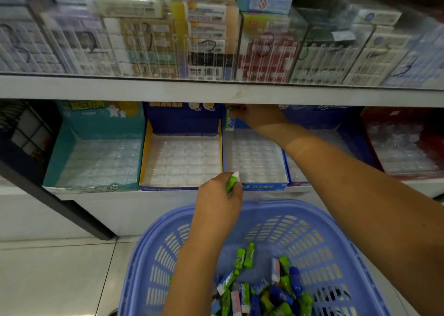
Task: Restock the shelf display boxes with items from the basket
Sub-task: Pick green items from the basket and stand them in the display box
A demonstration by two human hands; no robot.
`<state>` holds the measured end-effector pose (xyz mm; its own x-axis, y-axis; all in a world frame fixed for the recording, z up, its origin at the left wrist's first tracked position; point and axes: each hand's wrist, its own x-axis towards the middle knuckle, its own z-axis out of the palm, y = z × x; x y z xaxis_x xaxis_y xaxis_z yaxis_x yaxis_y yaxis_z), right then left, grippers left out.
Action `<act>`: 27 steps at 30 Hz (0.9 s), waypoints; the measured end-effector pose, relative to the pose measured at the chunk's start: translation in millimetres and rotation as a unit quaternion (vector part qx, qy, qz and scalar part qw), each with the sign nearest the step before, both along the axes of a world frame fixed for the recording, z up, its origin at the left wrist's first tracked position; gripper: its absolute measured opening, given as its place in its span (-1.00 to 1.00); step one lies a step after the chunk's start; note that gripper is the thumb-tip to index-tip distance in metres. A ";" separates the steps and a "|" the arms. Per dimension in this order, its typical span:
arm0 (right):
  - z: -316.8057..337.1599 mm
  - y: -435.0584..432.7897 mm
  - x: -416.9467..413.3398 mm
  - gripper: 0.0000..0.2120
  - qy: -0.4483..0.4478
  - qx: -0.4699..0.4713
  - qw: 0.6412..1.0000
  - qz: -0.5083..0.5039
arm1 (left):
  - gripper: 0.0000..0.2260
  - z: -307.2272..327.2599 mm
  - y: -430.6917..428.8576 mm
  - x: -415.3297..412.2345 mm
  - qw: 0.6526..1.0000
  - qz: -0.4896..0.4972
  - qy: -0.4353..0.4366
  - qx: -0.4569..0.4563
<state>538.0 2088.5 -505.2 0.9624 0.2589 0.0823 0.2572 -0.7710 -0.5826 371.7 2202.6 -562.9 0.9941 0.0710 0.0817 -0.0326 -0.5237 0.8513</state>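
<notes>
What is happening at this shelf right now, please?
A person is restocking. The right hand holds a green pack at the back of the blue display box. Its clear tray looks mostly unfilled. The left hand holds a second green pack above the basket, which holds many more packs.

Clear bins (266, 51) of packs (206, 12) above, pale floor tiles (55, 274)

Fingertips of right hand (258, 118) partly hidden under shelf edge (168, 90), upper packs (206, 44) blurred, basket (336, 231) cut off below
</notes>
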 end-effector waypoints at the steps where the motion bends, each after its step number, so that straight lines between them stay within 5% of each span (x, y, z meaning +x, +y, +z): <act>1: -2.8 0.2 0.1 -0.69 -0.017 -0.015 1.000 -0.012 | -0.81 0.3 0.2 -0.5 1.000 0.002 0.004 -0.003; 5: -10.0 -1.7 -0.3 -0.76 -0.064 -0.025 0.997 -0.017 | -0.82 1.1 -1.2 -1.0 0.999 0.011 0.020 -0.034; 20: -8.1 4.3 0.2 -0.71 0.032 -0.034 0.999 -0.008 | -0.77 0.5 0.3 -1.9 0.994 0.008 0.049 -0.100; 23: -1.3 8.3 -6.2 -0.71 0.024 -0.064 0.998 -0.014 | -0.73 9.5 0.3 -5.3 0.971 0.021 0.076 -0.227; 27: 7.4 3.3 -41.2 -0.63 -0.049 -0.074 0.996 -0.024 | -0.54 23.9 8.0 -5.9 0.889 0.046 0.177 -0.420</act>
